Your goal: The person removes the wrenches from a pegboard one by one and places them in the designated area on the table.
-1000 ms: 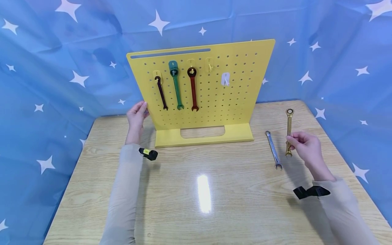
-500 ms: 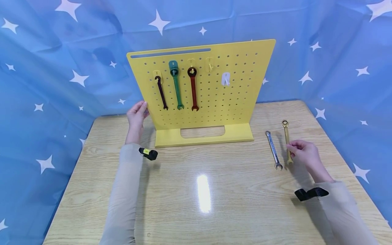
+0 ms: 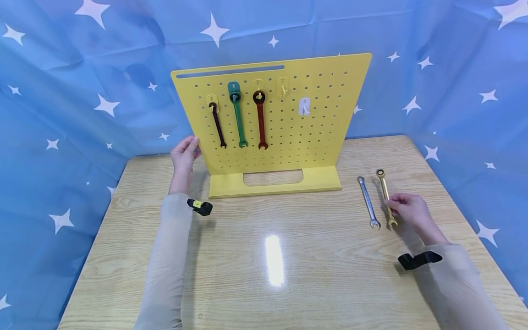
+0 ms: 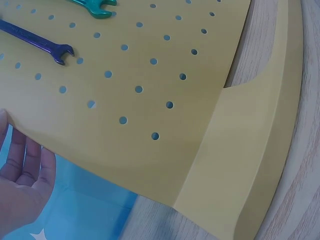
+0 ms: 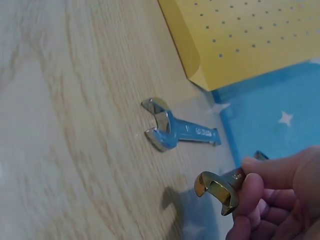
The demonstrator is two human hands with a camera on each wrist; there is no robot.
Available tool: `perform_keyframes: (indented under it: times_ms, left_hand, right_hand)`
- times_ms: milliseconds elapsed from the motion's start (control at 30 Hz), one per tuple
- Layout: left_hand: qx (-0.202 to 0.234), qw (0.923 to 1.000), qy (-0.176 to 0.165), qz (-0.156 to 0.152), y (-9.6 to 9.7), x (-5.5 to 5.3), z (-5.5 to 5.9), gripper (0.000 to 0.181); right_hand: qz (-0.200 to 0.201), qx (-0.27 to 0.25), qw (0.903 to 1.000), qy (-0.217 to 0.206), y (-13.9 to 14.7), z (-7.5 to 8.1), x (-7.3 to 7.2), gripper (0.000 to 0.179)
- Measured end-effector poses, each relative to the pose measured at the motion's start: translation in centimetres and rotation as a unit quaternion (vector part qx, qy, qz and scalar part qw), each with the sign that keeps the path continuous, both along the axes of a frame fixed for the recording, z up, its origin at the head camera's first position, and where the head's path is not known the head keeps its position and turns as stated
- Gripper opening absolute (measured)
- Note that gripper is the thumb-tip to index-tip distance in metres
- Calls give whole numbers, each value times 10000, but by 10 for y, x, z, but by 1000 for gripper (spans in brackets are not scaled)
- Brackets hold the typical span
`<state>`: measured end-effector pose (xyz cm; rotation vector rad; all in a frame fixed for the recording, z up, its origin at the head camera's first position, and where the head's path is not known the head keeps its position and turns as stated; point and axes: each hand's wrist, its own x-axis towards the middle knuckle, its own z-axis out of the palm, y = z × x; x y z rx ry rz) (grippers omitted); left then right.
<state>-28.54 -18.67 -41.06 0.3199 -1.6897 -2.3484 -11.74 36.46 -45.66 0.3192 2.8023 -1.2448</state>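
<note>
My right hand [image 3: 410, 211] pinches a gold combination wrench [image 3: 383, 184] between thumb and fingers, low on its shank. In the right wrist view the gold wrench's open end [image 5: 218, 191] points out past the fingertips, its shadow falling on the table. A silver combination wrench [image 3: 368, 201] lies just left of it, ring end toward the back. My left hand [image 3: 183, 158] holds the left edge of an upright yellow pegboard [image 3: 288, 151], thumb at the front and fingers behind. A purple wrench [image 3: 217, 126], a green wrench [image 3: 239, 121] and a red wrench [image 3: 261, 121] hang from the board's hooks.
Right of the red wrench, a yellow hook [image 3: 283, 87] and a white hook [image 3: 304, 107] carry nothing. The board's foot [image 3: 317, 178] rests on a wooden table [image 3: 313, 256]. A blue cloth with white stars [image 3: 136, 59] hangs behind and at both sides.
My right hand has lowered the gold wrench, bringing it nearer my body and tilting its ring end left toward the silver wrench. My left hand has kept its place on the board.
</note>
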Motion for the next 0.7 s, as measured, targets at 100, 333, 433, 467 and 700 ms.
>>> perform_keyframes:
  times_ms: [100, 333, 433, 467, 700]
  left_hand:
    - [4, 10000, -4, 0, 0, 0, 0, 5]
    - [-49, 10000, 33, 12, 1, -1, -1, 9]
    - [19, 10000, 23, 9, 1, -1, -1, 8]
    - [12, 10000, 18, 13, 1, -1, -1, 8]
    - [-27, 10000, -38, 7, 0, -1, -1, 3]
  right_hand:
    - [45, 59, 10000, -53, 2, -3, -1, 31]
    - [119, 373, 9992, -95, 7, -10, -2, 30]
    - [131, 475, 9987, -150, 7, -12, -2, 30]
    - [130, 524, 9984, -186, 7, -12, -3, 30]
    - [104, 656, 9966, -493, 7, -10, -6, 32]
